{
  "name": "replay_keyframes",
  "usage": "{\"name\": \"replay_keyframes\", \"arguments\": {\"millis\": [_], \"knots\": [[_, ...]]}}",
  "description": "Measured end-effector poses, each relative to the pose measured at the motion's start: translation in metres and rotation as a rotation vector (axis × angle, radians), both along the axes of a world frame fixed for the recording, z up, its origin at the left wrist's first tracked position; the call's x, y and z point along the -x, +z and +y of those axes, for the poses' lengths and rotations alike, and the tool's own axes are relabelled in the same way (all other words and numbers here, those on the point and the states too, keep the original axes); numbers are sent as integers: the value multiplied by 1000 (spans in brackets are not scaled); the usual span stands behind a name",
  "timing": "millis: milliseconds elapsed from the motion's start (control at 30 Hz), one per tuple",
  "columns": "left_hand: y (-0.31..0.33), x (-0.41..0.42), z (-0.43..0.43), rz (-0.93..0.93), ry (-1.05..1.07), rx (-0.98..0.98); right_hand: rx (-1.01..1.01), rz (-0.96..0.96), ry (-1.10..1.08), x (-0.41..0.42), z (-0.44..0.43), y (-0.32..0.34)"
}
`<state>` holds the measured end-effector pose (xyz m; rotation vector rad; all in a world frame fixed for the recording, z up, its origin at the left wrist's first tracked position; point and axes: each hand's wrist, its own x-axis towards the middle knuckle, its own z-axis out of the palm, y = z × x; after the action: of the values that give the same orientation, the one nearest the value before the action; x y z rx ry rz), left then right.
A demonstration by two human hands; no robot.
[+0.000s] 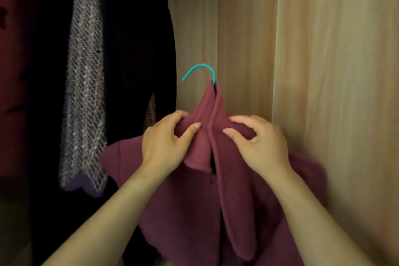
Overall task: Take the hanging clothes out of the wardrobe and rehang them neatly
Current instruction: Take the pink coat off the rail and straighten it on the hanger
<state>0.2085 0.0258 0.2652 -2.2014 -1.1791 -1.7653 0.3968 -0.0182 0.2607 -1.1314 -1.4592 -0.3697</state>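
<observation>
Now, with the left hand (166,139) and right hand (260,139) each in a pinching grip on the maroon coat (190,211) just below the teal hanger (200,65), the unheld hanger could, I judge, tilt and shed the coat.

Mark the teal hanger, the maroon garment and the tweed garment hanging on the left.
teal hanger (200,65): head view, top of its hook's curve.
maroon garment (237,190): head view, front panel below the collar.
tweed garment (84,93): head view, middle of the woven panel.
</observation>
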Motion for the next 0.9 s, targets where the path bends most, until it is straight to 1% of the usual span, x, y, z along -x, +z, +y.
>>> {"name": "replay_keyframes", "arguments": {"millis": [200,400,533,700,900], "knots": [[-39,17,-86,27,90,43,108,85,167,13,-64,-40],[-67,39,-161,35,177,25,127,161,303,36,-125,-73],[-87,56,-207,70,199,-8,138,205,350,55,-167,-98],[-125,86,-263,66,125,29,191,148,232,84,-237,-131],[-182,116,-348,93,-12,136,333,251,106,122,-350,-186]]}}
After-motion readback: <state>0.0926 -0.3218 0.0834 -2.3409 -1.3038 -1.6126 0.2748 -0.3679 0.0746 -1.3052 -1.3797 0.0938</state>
